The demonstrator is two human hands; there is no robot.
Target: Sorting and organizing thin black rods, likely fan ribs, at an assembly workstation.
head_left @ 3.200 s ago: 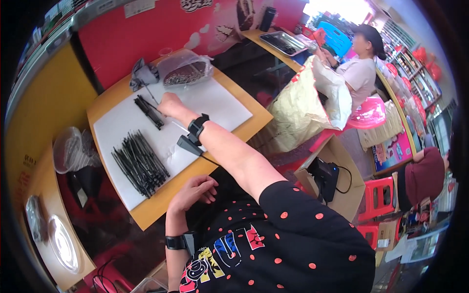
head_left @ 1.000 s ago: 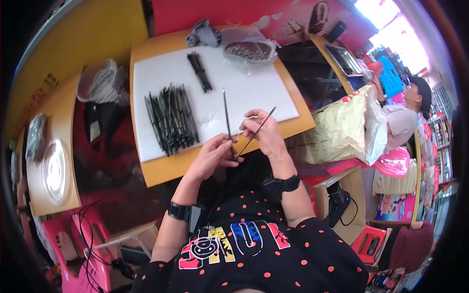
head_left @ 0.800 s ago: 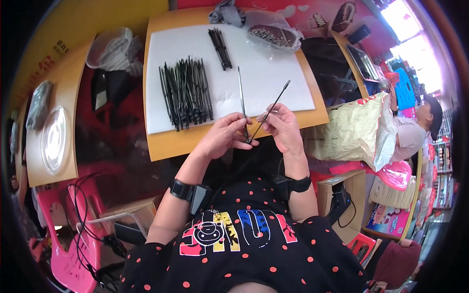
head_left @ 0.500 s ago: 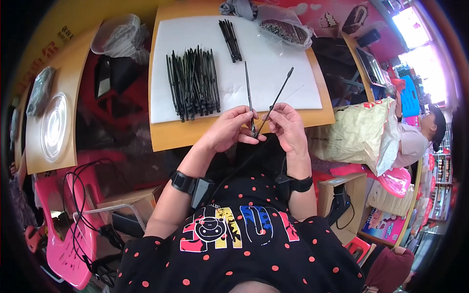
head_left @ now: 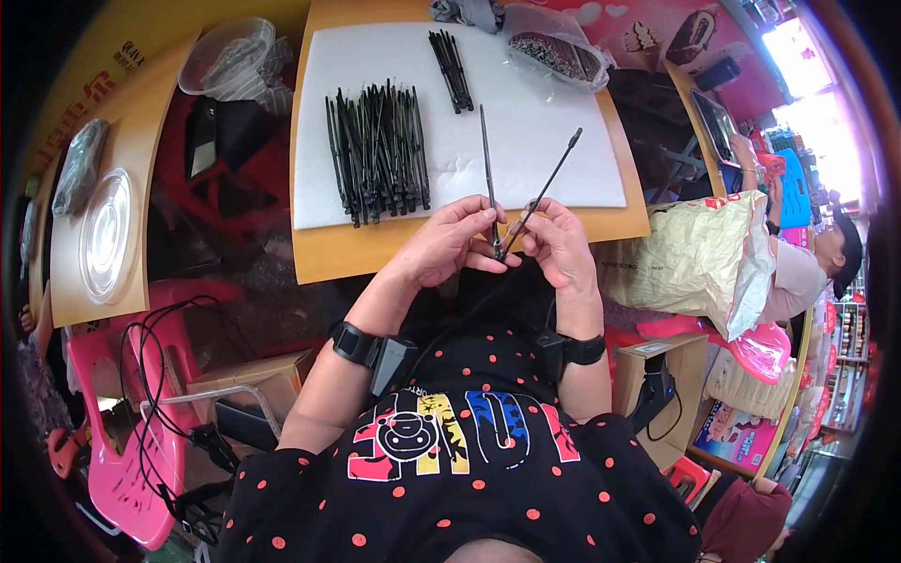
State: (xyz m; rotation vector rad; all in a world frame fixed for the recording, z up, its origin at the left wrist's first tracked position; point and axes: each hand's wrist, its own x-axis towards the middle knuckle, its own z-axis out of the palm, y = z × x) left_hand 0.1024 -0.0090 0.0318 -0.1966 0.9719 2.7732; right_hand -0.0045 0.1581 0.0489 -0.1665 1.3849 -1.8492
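At the table's front edge my left hand (head_left: pixel 450 242) is closed on a thin black stick (head_left: pixel 486 150) that points up and away. My right hand (head_left: pixel 561 246) pinches a second black stick (head_left: pixel 554 174), slanted to the right with a thicker tip. The lower ends of both sticks meet between my fingers in a narrow V; how they join there is too small to make out. Beyond my hands, a large bundle of similar black sticks (head_left: pixel 377 155) lies on a white foam sheet (head_left: pixel 526 113). A smaller bundle (head_left: pixel 451 70) rests farther back.
A clear plastic bag with dark sticks (head_left: pixel 556 58) and a grey cloth (head_left: pixel 466 13) lie at the table's (head_left: pixel 375 251) far side. A large pale sack (head_left: pixel 690 253) stands to the right, near another person (head_left: pixel 798 272). Left are a pink chair (head_left: pixel 131 460) and black cables (head_left: pixel 155 375).
Both hands stay close together at the table edge with the sticks. The fine thread-like strand seen beside my right hand earlier no longer shows. The whole view has shifted slightly.
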